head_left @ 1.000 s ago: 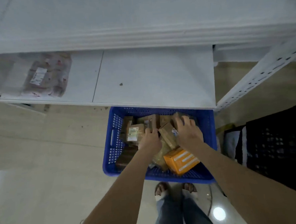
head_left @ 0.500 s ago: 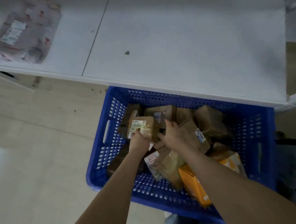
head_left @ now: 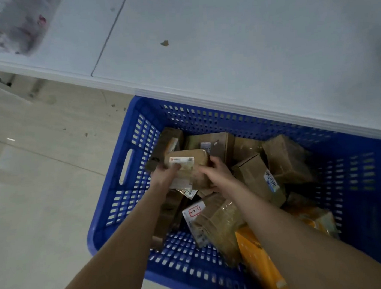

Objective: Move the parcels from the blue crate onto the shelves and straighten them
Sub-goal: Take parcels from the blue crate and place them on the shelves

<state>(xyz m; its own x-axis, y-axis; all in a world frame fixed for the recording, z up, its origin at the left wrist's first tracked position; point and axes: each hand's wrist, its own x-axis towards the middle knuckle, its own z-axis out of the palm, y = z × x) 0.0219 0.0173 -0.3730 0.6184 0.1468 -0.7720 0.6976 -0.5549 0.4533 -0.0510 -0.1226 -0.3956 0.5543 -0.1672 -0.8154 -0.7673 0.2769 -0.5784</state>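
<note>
The blue crate [head_left: 125, 193] stands on the floor, partly under the white shelf [head_left: 224, 53], and holds several brown cardboard parcels. Both my hands are inside it on one brown parcel with a white label [head_left: 191, 166]. My left hand [head_left: 165, 178] grips its left end, thumb on the label. My right hand [head_left: 216, 176] holds its right side, fingers curled round the edge. Other parcels lie around: a taped one [head_left: 221, 220] below my hands, a labelled box [head_left: 256, 178] and a plain box [head_left: 286, 158] to the right, and an orange box [head_left: 259, 260] at the near right.
A soft pinkish bagged parcel [head_left: 10, 25] lies blurred on the shelf at the far left. A small dark speck [head_left: 164, 43] marks the shelf top. Pale tiled floor [head_left: 43, 198] stretches to the left of the crate.
The view has moved closer and lower over the crate. My right hand left the parcels on the right and joined the left hand on the labelled brown parcel, which now sits a little higher.
</note>
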